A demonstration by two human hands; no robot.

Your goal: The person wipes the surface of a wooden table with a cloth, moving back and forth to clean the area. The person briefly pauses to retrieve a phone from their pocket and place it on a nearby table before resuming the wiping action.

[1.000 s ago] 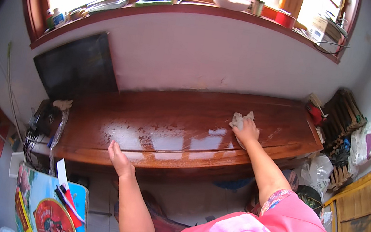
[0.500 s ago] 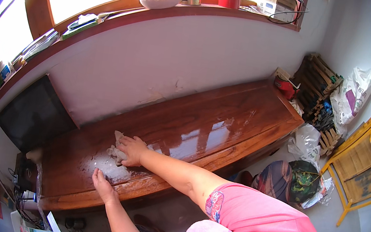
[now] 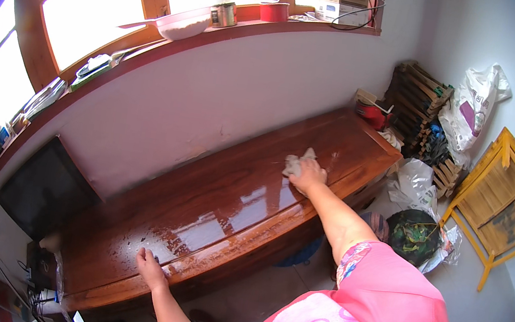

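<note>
Pressing down near the right end of the glossy wooden tabletop, the right hand is seen in the head view clenched over a crumpled white cloth, which lies bunched on the wood under the fingers. The left hand is laid flat and released on the tabletop's front edge, beside a patch of white foam. A dark screen is propped against the wall at the left end.

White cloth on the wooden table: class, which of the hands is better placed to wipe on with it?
The right hand: it presses the white cloth on the wooden table. The left hand lies flat near the front edge.
</note>
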